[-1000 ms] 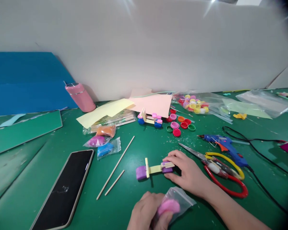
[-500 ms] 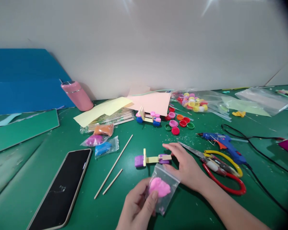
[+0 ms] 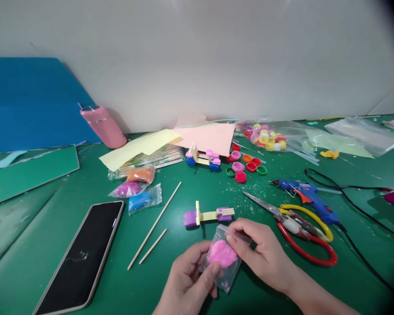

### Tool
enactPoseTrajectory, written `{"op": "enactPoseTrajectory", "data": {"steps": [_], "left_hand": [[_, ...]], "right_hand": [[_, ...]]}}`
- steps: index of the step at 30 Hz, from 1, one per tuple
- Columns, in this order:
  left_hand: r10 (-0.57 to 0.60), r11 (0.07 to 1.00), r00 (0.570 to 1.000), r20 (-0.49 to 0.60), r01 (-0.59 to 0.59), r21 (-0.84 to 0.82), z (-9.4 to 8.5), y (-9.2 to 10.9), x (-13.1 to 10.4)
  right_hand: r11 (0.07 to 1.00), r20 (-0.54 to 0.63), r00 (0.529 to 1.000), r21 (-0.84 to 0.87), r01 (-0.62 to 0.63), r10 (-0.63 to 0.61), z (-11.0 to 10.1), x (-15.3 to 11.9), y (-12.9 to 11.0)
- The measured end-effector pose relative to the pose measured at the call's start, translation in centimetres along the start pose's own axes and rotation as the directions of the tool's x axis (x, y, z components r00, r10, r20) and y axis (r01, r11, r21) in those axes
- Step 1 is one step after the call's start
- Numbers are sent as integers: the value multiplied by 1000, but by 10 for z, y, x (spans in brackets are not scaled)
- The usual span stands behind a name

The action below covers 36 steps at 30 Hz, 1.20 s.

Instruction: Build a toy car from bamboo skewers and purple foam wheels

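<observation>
Between my two hands is a small clear zip bag (image 3: 228, 273) with a lump of pink modelling clay (image 3: 223, 253) inside. My left hand (image 3: 192, 275) pinches the bag's left side, thumb in front. At the upper right edge, near the zip, my right hand (image 3: 262, 251) grips the bag between thumb and fingers. Just beyond lies a small craft-stick model (image 3: 209, 216) with purple clay blocks at its ends. A similar model (image 3: 203, 160) with blue and pink clay stands farther back.
Scissors (image 3: 282, 214), pliers with red grips (image 3: 325, 258) and a blue glue gun (image 3: 305, 192) lie at right. Bottle caps (image 3: 240, 176) sit behind. At left are wooden sticks (image 3: 154, 225), bagged clay (image 3: 141, 200), a phone (image 3: 82, 258) and a pink bottle (image 3: 104, 127).
My right hand has drawn back from beside the purple model and closed on the bag's top edge. The bag has shifted slightly right. The view has moved a little.
</observation>
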<state>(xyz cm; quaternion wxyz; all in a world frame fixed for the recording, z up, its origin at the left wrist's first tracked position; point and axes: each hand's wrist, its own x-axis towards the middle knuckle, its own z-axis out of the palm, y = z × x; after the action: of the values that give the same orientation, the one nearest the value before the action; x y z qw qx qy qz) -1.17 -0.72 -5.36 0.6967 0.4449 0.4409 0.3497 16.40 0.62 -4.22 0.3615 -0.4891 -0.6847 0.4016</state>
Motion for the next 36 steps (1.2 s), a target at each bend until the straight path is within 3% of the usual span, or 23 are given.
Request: {"op": "enactPoseTrajectory", "data": {"steps": [5,9,17,23,28,33,36], "left_hand": [[-36,997,999,4,37,-70,-2,-5,0],[-7,999,1000,21,8,-34,-2,-4,0],[201,967,979,41,-205,152,-5,2,2],[260,923,965,-3,-248,293,-9,-1,0],[288,900,956,59,-291,326,-9,-2,-4],[362,878,932,32,-352,325,-9,-7,-4],[395,841,916,71,-392,373,-10,-8,-4]], "right_hand": [[994,9,998,78,-70,69,4,-1,1],[996,45,998,78,-50,46,7,-2,-1],[994,105,989,-21,108,-105,17,-4,-3],[992,93,988,-17,128,-126,15,-5,-3],[984,91,982,-56,168,-162,14,-5,-3],[978,119,975,-70,195,-186,14,-4,-3],[979,131,973,-55,198,-190,15,-3,-2]]}}
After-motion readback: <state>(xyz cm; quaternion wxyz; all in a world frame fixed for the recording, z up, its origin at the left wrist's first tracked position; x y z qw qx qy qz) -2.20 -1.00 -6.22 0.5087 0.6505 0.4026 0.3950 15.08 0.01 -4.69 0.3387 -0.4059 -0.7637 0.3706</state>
